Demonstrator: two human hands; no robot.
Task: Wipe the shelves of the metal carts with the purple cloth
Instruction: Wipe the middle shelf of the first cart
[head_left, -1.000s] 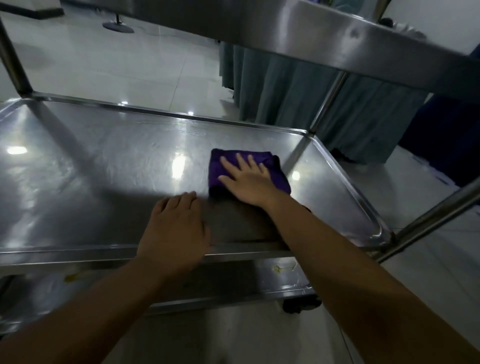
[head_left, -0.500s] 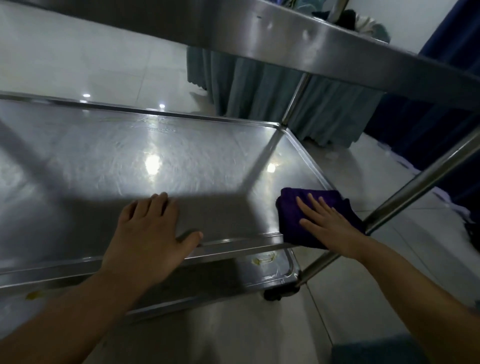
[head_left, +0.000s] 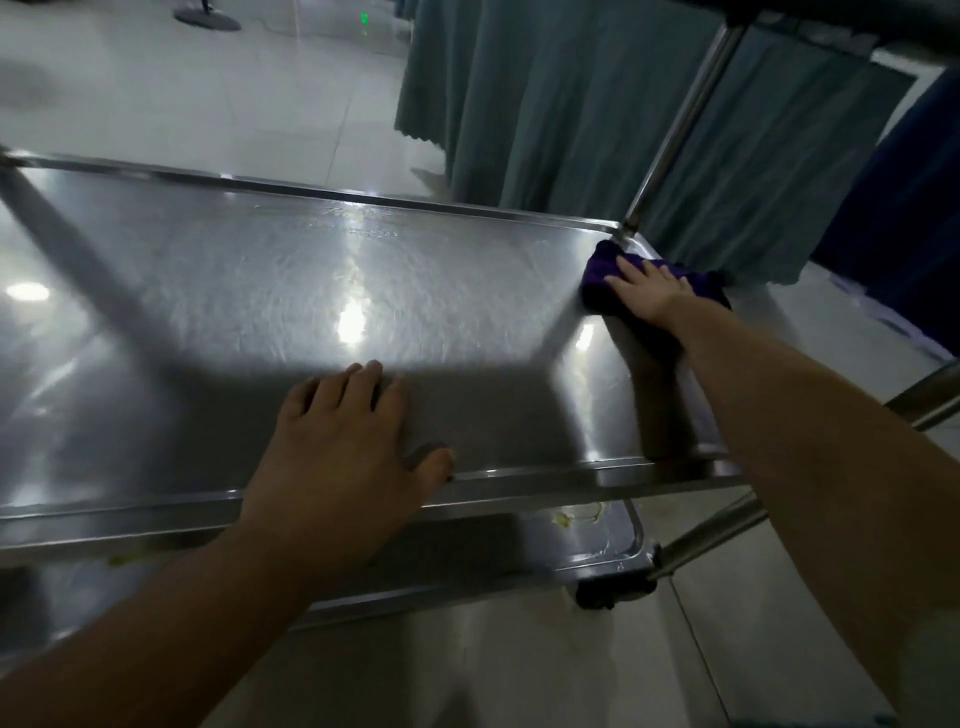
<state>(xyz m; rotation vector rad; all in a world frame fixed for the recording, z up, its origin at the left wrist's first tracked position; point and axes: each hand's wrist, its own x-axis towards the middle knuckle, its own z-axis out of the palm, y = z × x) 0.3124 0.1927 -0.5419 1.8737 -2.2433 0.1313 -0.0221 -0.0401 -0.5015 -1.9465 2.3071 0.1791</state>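
A shiny metal shelf (head_left: 311, 291) fills the frame, teal curtains (head_left: 545, 104) upper right. The left hand (head_left: 337, 441) lies flat at the lower centre; the right hand (head_left: 649, 293) presses flat on the purple cloth (head_left: 602, 270) at the right.

Floor (head_left: 218, 98): pale glossy tiles are seen beyond and below the metal frame; ceiling lights are reflected in them.
Grey-green curtain (head_left: 545, 104): it is hung in vertical folds at upper right, its wavy hem just above the floor.
Dark blue drape (head_left: 904, 197): it is seen at the right edge, beside the curtain.
Round stand base (head_left: 208, 20): it is set on the floor at the top, partly cropped.
Green light (head_left: 364, 21): a small glow is seen near the top, well behind.
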